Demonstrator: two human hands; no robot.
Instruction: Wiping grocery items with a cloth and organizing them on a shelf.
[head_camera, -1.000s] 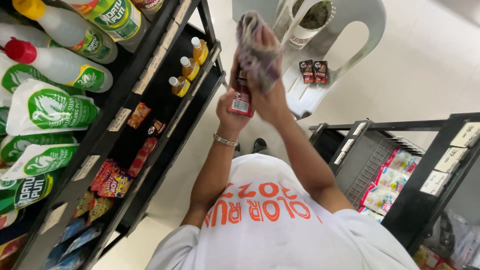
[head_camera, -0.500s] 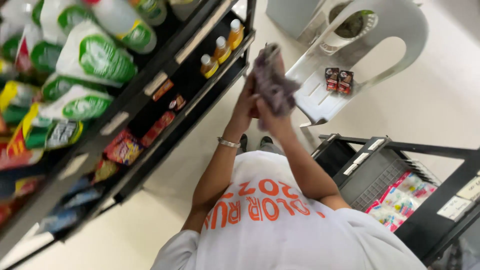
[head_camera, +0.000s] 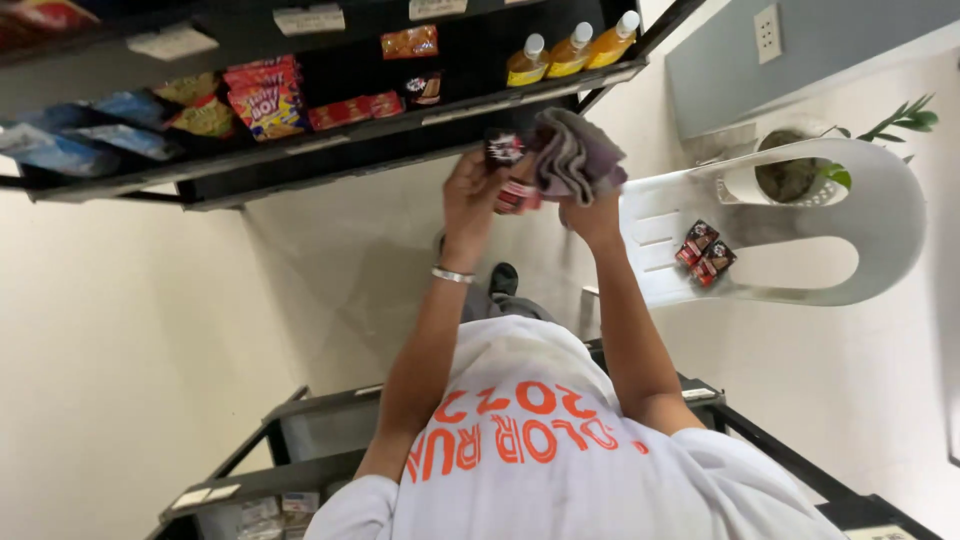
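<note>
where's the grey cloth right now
In the head view, the grey cloth is bunched in the right hand, just right of the small packets held by the left hand.

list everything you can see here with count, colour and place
small dark and red packet: one, in left hand
grey cloth: one, in right hand
dark red packets: two, on the chair seat
white plastic chair: one, right
yellow bottles with white caps: three, on the black shelf
black shelf rack: one, top
red snack bags: several, on the shelf
potted plant: one, behind the chair
left hand: one, silver bracelet at the wrist
right hand: one
</note>
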